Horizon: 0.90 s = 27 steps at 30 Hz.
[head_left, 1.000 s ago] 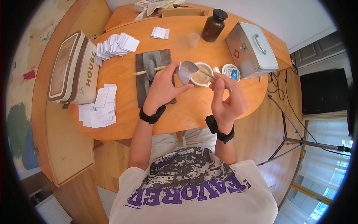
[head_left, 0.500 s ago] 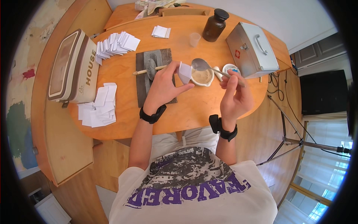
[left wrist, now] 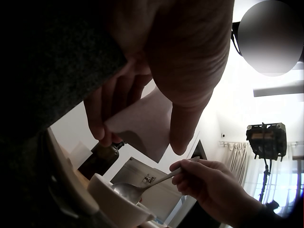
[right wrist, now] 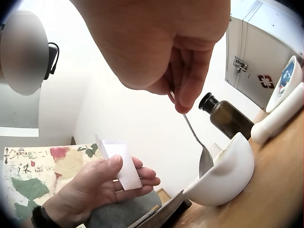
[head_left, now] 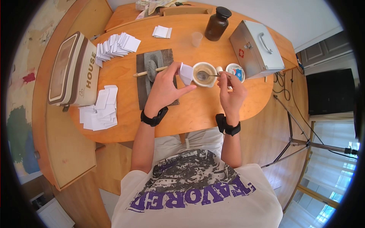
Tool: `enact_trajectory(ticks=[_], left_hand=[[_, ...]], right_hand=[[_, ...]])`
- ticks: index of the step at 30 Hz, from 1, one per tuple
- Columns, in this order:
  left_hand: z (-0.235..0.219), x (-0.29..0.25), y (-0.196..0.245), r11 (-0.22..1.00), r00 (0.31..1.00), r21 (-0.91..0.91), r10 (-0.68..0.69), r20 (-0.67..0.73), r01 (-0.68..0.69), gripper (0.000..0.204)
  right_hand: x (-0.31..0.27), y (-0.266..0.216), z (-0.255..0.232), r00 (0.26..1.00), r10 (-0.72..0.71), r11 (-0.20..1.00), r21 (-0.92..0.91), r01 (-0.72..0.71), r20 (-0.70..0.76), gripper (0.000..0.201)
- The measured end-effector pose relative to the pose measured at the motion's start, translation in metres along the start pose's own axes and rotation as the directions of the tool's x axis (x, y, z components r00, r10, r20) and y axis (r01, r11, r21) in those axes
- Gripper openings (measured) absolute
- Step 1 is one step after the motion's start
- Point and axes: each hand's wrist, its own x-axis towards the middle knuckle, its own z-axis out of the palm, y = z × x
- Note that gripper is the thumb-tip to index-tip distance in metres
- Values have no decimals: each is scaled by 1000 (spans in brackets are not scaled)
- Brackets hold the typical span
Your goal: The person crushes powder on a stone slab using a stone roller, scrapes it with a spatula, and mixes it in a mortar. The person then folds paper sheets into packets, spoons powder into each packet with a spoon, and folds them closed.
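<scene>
My left hand (head_left: 163,91) holds a small folded white paper packet (head_left: 186,73) between thumb and fingers; in the right wrist view the thumb lies across its face. Beside it stands a white mortar (right wrist: 232,173) with beige powder (head_left: 198,70) inside. My right hand (head_left: 232,95) pinches the handle of a metal spoon (right wrist: 205,160), whose bowl dips inside the mortar. A white pestle (right wrist: 280,114) lies just right of the mortar.
A dark slab with a grinding roller (head_left: 151,71) lies left of the mortar. White paper packets (head_left: 102,108) lie in piles on the left, by a HOUSE box (head_left: 85,79). Behind stand a plastic cup (head_left: 196,39), brown bottle (head_left: 216,26) and metal case (head_left: 254,49); a small dish (head_left: 230,68) sits right.
The spoon was near the packet's mouth, then rose back to the right, and now its bowl is down in the mortar. The left hand and packet stay nearly still.
</scene>
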Motion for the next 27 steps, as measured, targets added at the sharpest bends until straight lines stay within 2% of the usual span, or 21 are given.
enact_trajectory(ticks=[9, 12, 17, 19, 21, 24, 26, 27], left_hand=[[1, 0, -2, 1000, 1000, 7, 7, 2, -7, 70], [0, 0, -1, 1000, 1000, 12, 4, 4, -4, 70], [0, 0, -1, 1000, 1000, 31, 4, 3, -5, 71], [2, -1, -4, 999, 1000, 36, 5, -1, -5, 71], [7, 0, -8, 998, 996, -24, 63, -68, -65, 64], [5, 0, -5, 999, 997, 14, 53, -57, -52, 64], [6, 0, -6, 999, 997, -1, 49, -55, -49, 64], [6, 0, -7, 999, 998, -16, 43, -52, -44, 64]], right_hand=[[-3, 8, 6, 997, 82, 995, 55, -82, 7, 15], [-3, 11, 3, 987, 161, 984, 74, -161, 3, 22], [7, -2, -8, 951, 298, 934, 230, -273, -79, 23], [12, -15, -15, 951, 294, 928, 266, -261, -94, 24], [16, -32, -21, 950, 291, 921, 302, -247, -109, 24], [14, -61, -21, 956, 255, 911, 367, -187, -147, 23], [9, -73, -18, 979, 96, 935, 354, -27, -179, 17], [5, -76, -17, 979, 95, 935, 354, -26, -178, 17]])
